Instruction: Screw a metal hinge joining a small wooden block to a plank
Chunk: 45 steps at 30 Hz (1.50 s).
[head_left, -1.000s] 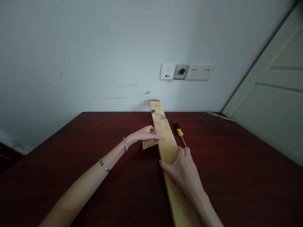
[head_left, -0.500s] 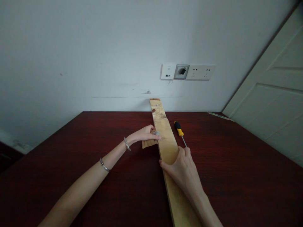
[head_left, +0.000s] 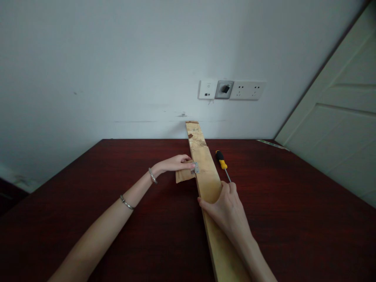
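Note:
A long pale wooden plank runs from the bottom of the view toward the wall, its far end raised against it. My right hand grips the plank across its width, thumb at the left edge and fingers over the right. A small metal hinge sits at the plank's left edge, where a short wooden piece juts out to the left. My left hand is closed around this short piece, thumb tip at the hinge and fingers curled beyond. Right of the plank lies a screwdriver with a black and yellow handle.
Everything lies on a dark red wooden table. Behind it rises a white wall with a row of sockets. A white panelled door stands at the right, and a thin strip lies near the table's back right edge.
My left thumb has slid slightly left, uncovering more of the hinge, and the left wrist has shifted a little left. My right hand keeps its hold on the plank.

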Each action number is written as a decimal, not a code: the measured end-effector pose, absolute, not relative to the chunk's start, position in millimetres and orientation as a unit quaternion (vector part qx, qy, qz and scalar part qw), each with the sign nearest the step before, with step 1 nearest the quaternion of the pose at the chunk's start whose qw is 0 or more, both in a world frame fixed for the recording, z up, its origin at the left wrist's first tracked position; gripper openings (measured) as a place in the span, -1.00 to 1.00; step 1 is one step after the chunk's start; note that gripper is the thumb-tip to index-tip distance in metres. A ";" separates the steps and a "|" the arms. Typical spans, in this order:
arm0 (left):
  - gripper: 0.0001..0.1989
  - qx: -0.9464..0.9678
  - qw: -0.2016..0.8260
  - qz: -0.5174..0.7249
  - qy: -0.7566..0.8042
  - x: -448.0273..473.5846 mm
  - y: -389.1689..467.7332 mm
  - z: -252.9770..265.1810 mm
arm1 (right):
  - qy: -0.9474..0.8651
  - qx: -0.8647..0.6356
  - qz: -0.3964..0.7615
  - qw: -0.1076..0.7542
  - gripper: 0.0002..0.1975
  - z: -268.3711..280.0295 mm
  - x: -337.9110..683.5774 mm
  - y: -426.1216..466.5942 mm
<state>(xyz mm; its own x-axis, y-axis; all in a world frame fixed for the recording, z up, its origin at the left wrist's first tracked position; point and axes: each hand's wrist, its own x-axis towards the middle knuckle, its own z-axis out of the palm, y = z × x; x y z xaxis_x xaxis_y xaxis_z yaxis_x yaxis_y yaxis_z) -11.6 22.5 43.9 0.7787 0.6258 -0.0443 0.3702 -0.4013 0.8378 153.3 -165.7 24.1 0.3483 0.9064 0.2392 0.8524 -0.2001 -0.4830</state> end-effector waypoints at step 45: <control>-0.60 0.791 0.512 0.101 0.319 -16.4 25.9 47.9 | -0.578 -0.756 0.025 0.307 -0.44 14.3 155.7 -160.7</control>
